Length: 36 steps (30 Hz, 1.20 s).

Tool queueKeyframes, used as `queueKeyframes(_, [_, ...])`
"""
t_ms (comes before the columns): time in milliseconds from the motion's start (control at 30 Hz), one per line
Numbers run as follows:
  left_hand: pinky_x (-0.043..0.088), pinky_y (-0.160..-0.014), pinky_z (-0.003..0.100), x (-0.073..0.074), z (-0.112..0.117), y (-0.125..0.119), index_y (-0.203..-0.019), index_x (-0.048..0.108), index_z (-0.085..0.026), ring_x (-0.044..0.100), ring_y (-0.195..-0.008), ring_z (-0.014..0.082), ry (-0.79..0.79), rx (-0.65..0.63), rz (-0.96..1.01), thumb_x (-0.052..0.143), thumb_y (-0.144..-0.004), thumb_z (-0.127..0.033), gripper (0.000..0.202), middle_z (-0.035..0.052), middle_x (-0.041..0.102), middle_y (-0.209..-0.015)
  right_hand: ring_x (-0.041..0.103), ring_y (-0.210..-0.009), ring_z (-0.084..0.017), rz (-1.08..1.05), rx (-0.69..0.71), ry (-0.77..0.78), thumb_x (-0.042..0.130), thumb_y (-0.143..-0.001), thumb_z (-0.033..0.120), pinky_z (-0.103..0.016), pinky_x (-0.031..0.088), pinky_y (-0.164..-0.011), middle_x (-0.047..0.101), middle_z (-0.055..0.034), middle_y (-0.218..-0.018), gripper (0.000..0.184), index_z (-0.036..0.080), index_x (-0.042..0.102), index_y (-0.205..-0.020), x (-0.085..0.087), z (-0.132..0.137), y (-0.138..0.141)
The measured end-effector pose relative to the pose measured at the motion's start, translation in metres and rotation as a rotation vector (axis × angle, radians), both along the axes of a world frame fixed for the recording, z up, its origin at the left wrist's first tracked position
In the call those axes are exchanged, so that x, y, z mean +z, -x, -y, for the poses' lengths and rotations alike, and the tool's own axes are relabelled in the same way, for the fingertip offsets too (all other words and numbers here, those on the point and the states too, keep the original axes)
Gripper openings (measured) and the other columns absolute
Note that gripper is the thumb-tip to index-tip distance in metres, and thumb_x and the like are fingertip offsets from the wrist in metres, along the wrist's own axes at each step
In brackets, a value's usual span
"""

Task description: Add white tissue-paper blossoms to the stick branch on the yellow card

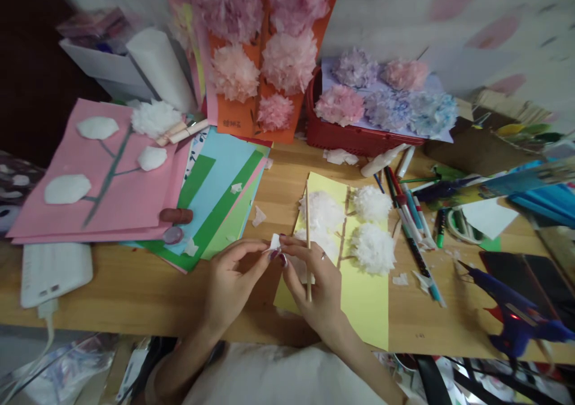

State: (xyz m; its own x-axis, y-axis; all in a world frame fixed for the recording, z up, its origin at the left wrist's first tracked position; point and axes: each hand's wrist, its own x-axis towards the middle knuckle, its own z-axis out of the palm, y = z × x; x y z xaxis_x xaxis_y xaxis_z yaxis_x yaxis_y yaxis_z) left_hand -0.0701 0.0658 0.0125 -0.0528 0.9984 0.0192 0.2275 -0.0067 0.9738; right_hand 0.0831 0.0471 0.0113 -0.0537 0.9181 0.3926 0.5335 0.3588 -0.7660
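My left hand (238, 273) and my right hand (314, 273) meet at the fingertips over the desk's front part. Between them they pinch a small piece of white tissue paper (275, 242). A thin wooden stick (308, 213) is also held in my right hand, pointing up and away across its fingers. Below and beyond that hand lies a yellow sheet (366, 309) with a brown painted stem. White tissue flowers (372, 249) sit on both sides of the stem; my right hand partly hides those on the left.
Pink sheets (130, 213) with white paper petals lie left, beside green and blue papers (215, 177). Markers (413, 213), paper scraps (258, 215) and a blue glue gun (516, 315) with a lit red light are on the right. A red basket (359, 140) stands behind.
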Motion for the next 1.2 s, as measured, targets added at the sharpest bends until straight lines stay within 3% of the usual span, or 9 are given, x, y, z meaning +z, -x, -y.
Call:
queueKeyframes(200, [0.051, -0.075, 0.024, 0.000, -0.002, 0.008, -0.073, 0.062, -0.019, 0.066, -0.078, 0.0129, -0.192, -0.141, -0.112, 0.068, -0.080, -0.017, 0.010, -0.0001, 0.069, -0.079, 0.068, -0.097, -0.018, -0.088, 0.038, 0.044, 0.055, -0.088, 0.010, -0.030, 0.052, -0.082, 0.071, -0.0060, -0.103, 0.017, 0.023, 0.059, -0.097, -0.001, 0.005, -0.003])
queueKeyframes(400, [0.049, -0.074, 0.022, 0.001, -0.008, 0.011, -0.071, 0.057, -0.019, 0.064, -0.078, 0.0113, -0.294, -0.180, -0.194, 0.067, -0.080, -0.011, 0.016, -0.0010, 0.066, -0.077, 0.067, -0.094, -0.018, -0.084, 0.068, 0.071, 0.058, -0.087, 0.014, -0.030, 0.052, -0.081, 0.071, -0.0064, -0.101, 0.018, 0.022, 0.059, -0.103, 0.002, 0.003, -0.002])
queueKeyframes(733, [0.047, -0.067, 0.018, 0.010, -0.010, 0.005, -0.068, 0.056, -0.019, 0.062, -0.070, 0.0101, -0.275, -0.280, -0.221, 0.064, -0.076, -0.005, 0.018, -0.0032, 0.063, -0.071, 0.068, -0.081, -0.014, -0.131, 0.115, 0.203, 0.055, -0.088, 0.015, -0.023, 0.050, -0.073, 0.073, -0.0034, -0.092, 0.015, 0.020, 0.063, -0.100, 0.011, 0.005, 0.001])
queueKeyframes(900, [0.047, -0.063, 0.017, 0.008, -0.012, 0.000, -0.067, 0.054, -0.020, 0.061, -0.065, 0.0090, -0.302, -0.282, -0.215, 0.066, -0.073, -0.004, 0.021, -0.0052, 0.062, -0.067, 0.067, -0.074, -0.012, -0.232, 0.063, 0.275, 0.054, -0.089, 0.016, -0.020, 0.049, -0.069, 0.072, -0.0008, -0.084, 0.016, 0.020, 0.067, -0.098, 0.009, 0.010, -0.002])
queueKeyframes(1067, [0.051, -0.070, 0.020, 0.008, -0.007, -0.002, -0.079, 0.064, -0.021, 0.066, -0.075, 0.0120, -0.252, -0.275, -0.173, 0.067, -0.078, -0.012, 0.010, -0.0016, 0.068, -0.079, 0.064, -0.067, -0.013, -0.305, -0.014, 0.347, 0.053, -0.092, 0.024, -0.022, 0.049, -0.062, 0.069, -0.0014, -0.074, 0.016, 0.018, 0.068, -0.091, 0.006, 0.011, -0.009])
queueKeyframes(1200, [0.054, -0.072, 0.022, 0.007, -0.004, -0.005, -0.086, 0.069, -0.022, 0.067, -0.081, 0.0136, -0.168, -0.293, -0.118, 0.061, -0.085, -0.019, 0.008, 0.0014, 0.070, -0.087, 0.067, -0.068, -0.013, -0.400, 0.004, 0.370, 0.051, -0.094, 0.025, -0.023, 0.052, -0.064, 0.071, -0.0026, -0.076, 0.018, 0.018, 0.068, -0.092, 0.005, 0.010, -0.014])
